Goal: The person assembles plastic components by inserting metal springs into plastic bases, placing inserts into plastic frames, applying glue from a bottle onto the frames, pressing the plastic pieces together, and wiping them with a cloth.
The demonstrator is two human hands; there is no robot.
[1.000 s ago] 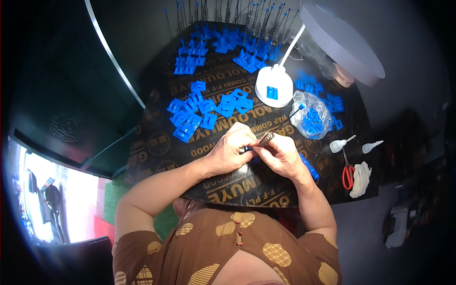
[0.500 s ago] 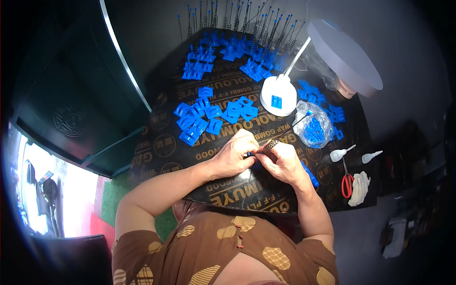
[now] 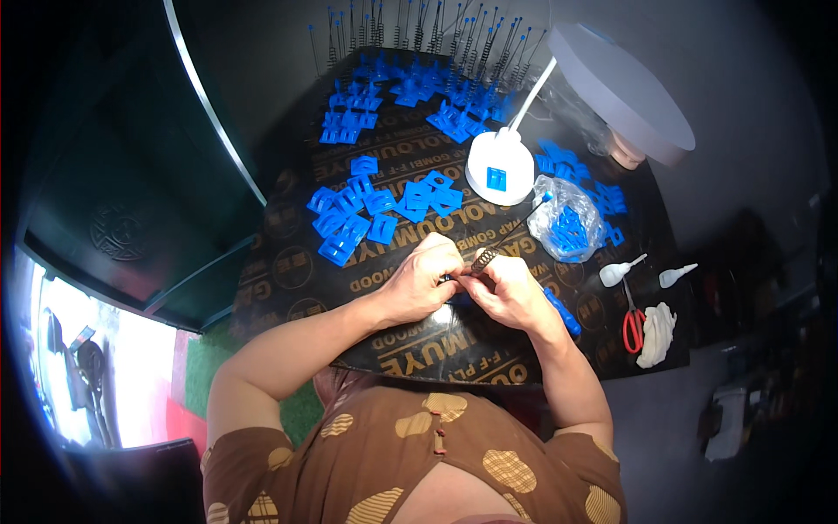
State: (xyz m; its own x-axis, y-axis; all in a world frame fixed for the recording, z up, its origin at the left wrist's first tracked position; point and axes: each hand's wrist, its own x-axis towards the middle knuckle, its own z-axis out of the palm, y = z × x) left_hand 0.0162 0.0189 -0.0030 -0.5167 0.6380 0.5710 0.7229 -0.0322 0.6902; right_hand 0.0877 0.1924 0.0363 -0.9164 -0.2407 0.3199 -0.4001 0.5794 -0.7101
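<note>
Fingertips of both hands meet over the near part of the dark printed board. My left hand [image 3: 423,278] is closed, pinching a small blue piece [image 3: 448,279] mostly hidden by the fingers. In my right hand [image 3: 509,295], also closed, is a black coil spring [image 3: 485,259] whose thin straight wire stretches up and right to a blue tip [image 3: 547,197] near the clear bag. The lower end of the spring goes into the pinch between the two hands, where the fingers cover it. A dark blue shape shows partly below the fingers.
Loose blue plastic plates [image 3: 349,210] lie beyond my left hand. Along the far edge stand several blue bases with upright springs [image 3: 436,39]. A white lamp [image 3: 500,188], a clear bag of blue parts [image 3: 567,231], white nozzle bottles [image 3: 615,273], red-handled scissors [image 3: 633,332] and a blue tube-shaped object [image 3: 561,312] are rightward.
The whole view has shifted slightly, moving the tabletop things left and up. Both hands stay together in the same pinch, and the spring's wire keeps nearly the same slant.
</note>
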